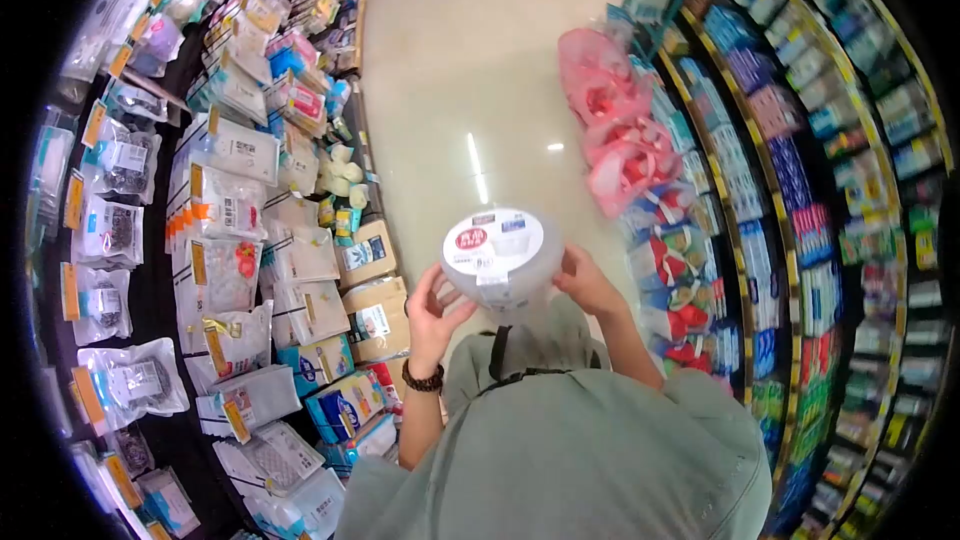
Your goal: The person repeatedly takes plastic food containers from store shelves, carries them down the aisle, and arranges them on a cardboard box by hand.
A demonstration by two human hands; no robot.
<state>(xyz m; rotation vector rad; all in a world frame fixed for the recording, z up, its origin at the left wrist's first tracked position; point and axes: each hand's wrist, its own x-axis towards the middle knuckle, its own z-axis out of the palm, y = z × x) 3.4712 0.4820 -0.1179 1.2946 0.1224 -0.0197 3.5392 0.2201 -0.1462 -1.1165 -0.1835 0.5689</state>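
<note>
Between my two hands is a translucent, rounded plastic container (pixel 545 278) with a white oval label on its top, marked with a red patch and printed text. My left hand (pixel 438 308) grips its left side, with a dark beaded bracelet (pixel 423 377) around the wrist. The fingers of my right hand (pixel 588 282) are closed on the right rim. The container is held in front of my body, above the aisle floor. Its underside is hidden from view.
Shelves and hooks of packaged goods (pixel 235 215) line the left side. On the right stand tall shelves of boxes and bottles (pixel 740 170). Pink plastic bags (pixel 610 110) hang out into the aisle there. The pale, shiny floor (pixel 450 70) runs ahead to another shelf.
</note>
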